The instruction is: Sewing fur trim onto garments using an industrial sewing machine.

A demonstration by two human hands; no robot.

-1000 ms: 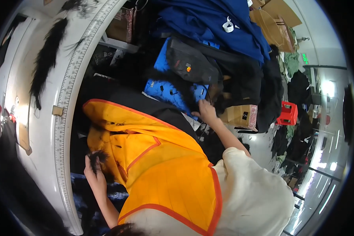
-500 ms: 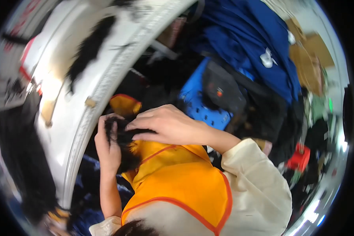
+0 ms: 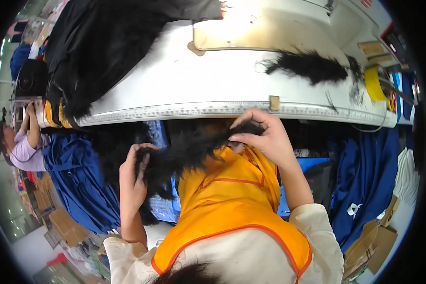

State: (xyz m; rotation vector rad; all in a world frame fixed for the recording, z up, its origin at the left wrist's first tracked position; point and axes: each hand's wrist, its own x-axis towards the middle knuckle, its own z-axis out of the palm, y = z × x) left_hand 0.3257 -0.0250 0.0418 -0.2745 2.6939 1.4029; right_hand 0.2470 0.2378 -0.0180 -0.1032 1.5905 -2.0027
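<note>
A long piece of black fluffy trim (image 3: 184,158) stretches between my two hands, over the lap of my orange apron. My left hand (image 3: 135,170) has its fingers curled round the trim's left part. At the other end, my right hand (image 3: 265,132) pinches the trim between thumb and fingers, close to the table edge. Where the trim hangs down past my left hand, its outline merges with the dark space below. Another black fluffy strip (image 3: 310,66) lies on the white table (image 3: 161,87), beyond my right hand.
A measuring tape (image 3: 203,110) runs along the table's front edge. Black cloth (image 3: 109,42) covers the table's left side; a sewing machine bed (image 3: 251,28) is set in behind. A yellow tape roll (image 3: 375,84) stands right. Blue cloth (image 3: 80,175) hangs left, near another person (image 3: 28,151).
My view has swung to face the table squarely. My hands have moved apart, drawing the bunched black trim out lengthwise between them.
</note>
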